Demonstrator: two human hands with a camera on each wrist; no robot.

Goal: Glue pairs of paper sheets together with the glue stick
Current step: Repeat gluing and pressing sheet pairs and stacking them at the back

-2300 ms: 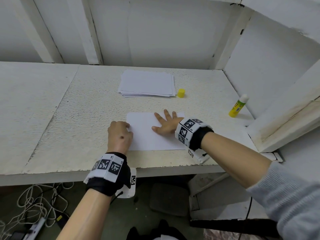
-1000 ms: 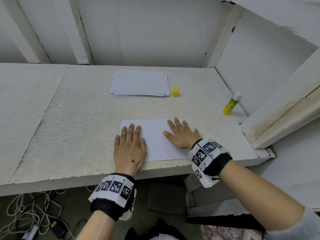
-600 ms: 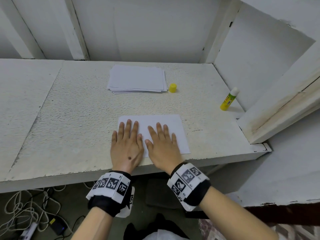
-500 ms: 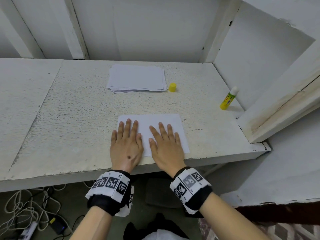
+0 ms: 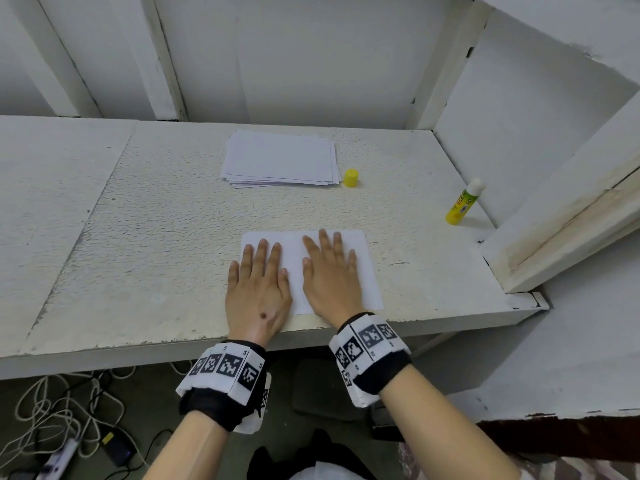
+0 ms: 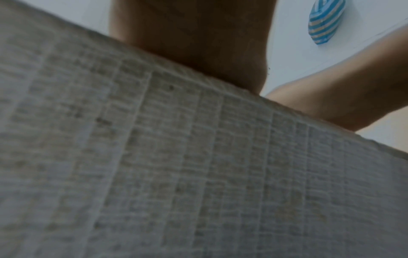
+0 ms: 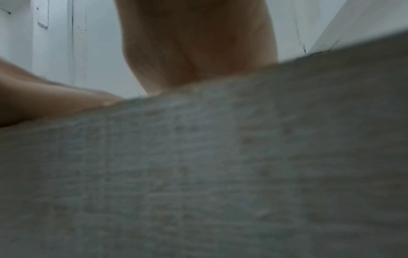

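Note:
A white paper sheet (image 5: 367, 271) lies flat near the front edge of the table (image 5: 156, 254). My left hand (image 5: 258, 289) presses flat on the sheet's left part, fingers straight. Beside it, my right hand (image 5: 330, 277) lies flat on the middle of the sheet, fingers spread. A stack of white sheets (image 5: 280, 159) sits at the back. A yellow cap (image 5: 350, 177) stands just right of the stack. The uncapped glue stick (image 5: 464, 202) stands at the far right by the wall. Both wrist views show only blurred table edge (image 6: 198, 174) and the undersides of the hands.
A white wall and a slanted board (image 5: 568, 216) close off the table's right side. White beams rise behind the table. Cables and a power strip (image 5: 59, 459) lie on the floor below at the left.
My right hand has slid from the sheet's right part to beside the left hand, then a little to the right and forward. The left hand opened from a fist and lies flat.

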